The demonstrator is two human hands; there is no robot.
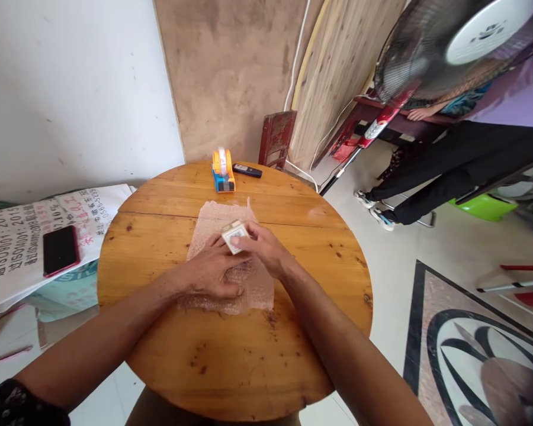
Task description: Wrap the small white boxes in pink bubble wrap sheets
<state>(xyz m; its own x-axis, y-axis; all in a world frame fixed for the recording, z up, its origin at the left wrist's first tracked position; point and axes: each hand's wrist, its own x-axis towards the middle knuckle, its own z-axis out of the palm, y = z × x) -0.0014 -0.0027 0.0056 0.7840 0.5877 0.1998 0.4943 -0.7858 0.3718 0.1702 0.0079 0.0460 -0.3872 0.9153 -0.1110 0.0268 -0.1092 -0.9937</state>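
On the round wooden table [311,331] lies a sheet of bubble wrap [260,290]. My left hand [215,269] rests flat on the wrap with its fingers spread. Above its fingertips, my right hand [266,248] grips a small white box [236,238] with a printed label on its face. The thumb lies over the front of the box and the fingers are around its far side. Whether the box touches the left fingers or the wrap, I cannot tell. Farther back on the table stands an orange and blue tape dispenser [222,171] with a roll of clear tape.
A black remote [247,171] lies beside the dispenser. To the left, a phone [61,251] sits on a printed white sack [13,236]. A wooden chair [277,139] stands behind the table. At the right are a standing fan [426,65] and a person in black trousers [453,160].
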